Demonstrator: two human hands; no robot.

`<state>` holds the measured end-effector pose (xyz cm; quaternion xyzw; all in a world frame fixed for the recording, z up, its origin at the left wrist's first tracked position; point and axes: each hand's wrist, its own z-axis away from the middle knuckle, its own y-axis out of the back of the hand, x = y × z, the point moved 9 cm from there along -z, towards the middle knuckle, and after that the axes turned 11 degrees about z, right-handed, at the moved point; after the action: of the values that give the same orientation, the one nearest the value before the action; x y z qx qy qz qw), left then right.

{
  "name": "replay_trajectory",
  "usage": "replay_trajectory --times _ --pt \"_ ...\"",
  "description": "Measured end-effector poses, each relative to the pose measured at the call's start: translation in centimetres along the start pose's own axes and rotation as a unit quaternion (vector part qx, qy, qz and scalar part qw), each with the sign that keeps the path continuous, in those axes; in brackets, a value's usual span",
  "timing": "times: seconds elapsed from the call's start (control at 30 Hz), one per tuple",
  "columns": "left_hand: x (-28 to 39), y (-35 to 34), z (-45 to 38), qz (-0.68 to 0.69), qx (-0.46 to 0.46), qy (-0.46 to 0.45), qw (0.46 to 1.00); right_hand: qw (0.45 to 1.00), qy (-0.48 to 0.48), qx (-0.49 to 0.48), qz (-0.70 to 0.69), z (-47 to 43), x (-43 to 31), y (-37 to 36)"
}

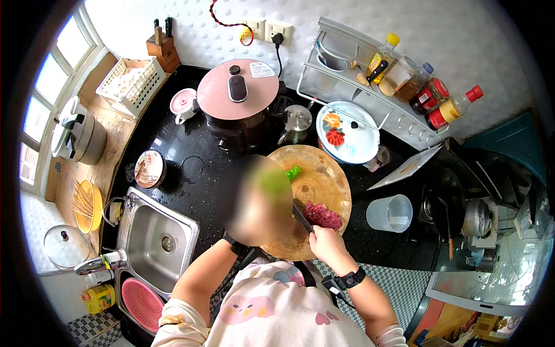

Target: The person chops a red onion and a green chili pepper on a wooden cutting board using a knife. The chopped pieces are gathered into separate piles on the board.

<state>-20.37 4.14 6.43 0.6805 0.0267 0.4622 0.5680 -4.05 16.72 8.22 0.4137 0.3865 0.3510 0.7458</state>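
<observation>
My right hand (pixel 328 246) grips a knife (pixel 302 217), seen as a dark narrow strip over a round wooden chopping board (pixel 305 167). Just right of the knife lies a heap of chopped red meat (pixel 324 215). A few bright green cut pieces, perhaps pepper (pixel 293 172), rest towards the back of the board. My left hand (pixel 256 223) reaches over the board's left side, but a round blur covers it. Something green shows blurred beyond its fingers; whether the hand holds it I cannot tell.
A stainless steel sink (pixel 162 243) is at the left. Behind the board stand a pink-lidded electric cooker (pixel 238 93), a glass teapot (pixel 297 119) and a flowered enamel lidded pot (pixel 353 134). A plastic container (pixel 389 213) and a wok (pixel 444 204) are at the right. A rack (pixel 347 73) holds bottles above.
</observation>
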Motion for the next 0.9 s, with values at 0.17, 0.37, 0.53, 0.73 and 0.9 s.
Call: replay_trajectory --times 0.17,0.37,0.53,0.73,0.9 --pt "0.4 0.9 -1.0 -0.01 0.033 0.003 0.999 1.0 -0.019 0.02 -0.012 -0.1 -0.2 0.0" --pt "-2.0 -0.3 -6.6 -0.138 -0.028 0.003 0.99 0.998 -0.035 0.045 -0.028 0.8 0.5 0.1" --pt "-3.0 -1.6 -10.4 -0.107 -0.039 -0.029 0.993 0.997 -0.039 0.055 -0.031 1.6 0.6 -0.1" --pt "-6.4 -0.7 -7.6 0.046 0.066 0.068 0.994 0.998 -0.031 0.05 -0.02 2.2 0.1 -0.1" --pt "-8.6 -6.2 -3.3 0.106 -0.052 0.037 0.992 0.996 0.009 0.086 -0.011 1.5 -2.2 0.3"
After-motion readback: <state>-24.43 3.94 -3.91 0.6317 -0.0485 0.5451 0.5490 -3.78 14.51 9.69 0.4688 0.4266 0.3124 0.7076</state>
